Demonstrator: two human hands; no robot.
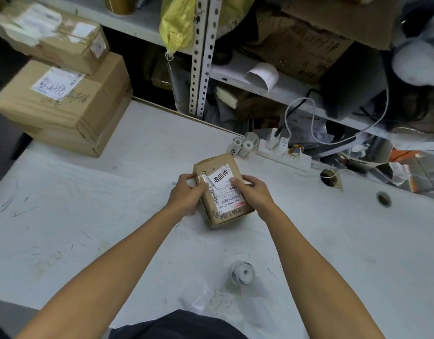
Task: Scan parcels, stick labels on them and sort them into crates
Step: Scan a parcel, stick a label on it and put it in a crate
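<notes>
Small cardboard parcel point(223, 192), frame centre: probably light, stiff. Left hand point(186, 196) and right hand point(252, 192) curl fingers round its sides; white label point(220, 178) on top.

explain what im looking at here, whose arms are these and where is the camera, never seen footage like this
There is no machine here. The single picture comes from a camera worn on a person's head, looking forward and down, so the two bare arms are that person's own. The left hand and right hand grip a small cardboard parcel from either side, on or just above a white table. A white sticker with large printed characters sits on top of the parcel, partly over its barcode label. Also on the table: a roll of stickers near the person, more small rolls at the far edge, and stacked cardboard boxes at the left. Cluttered shelves stand behind.
</notes>
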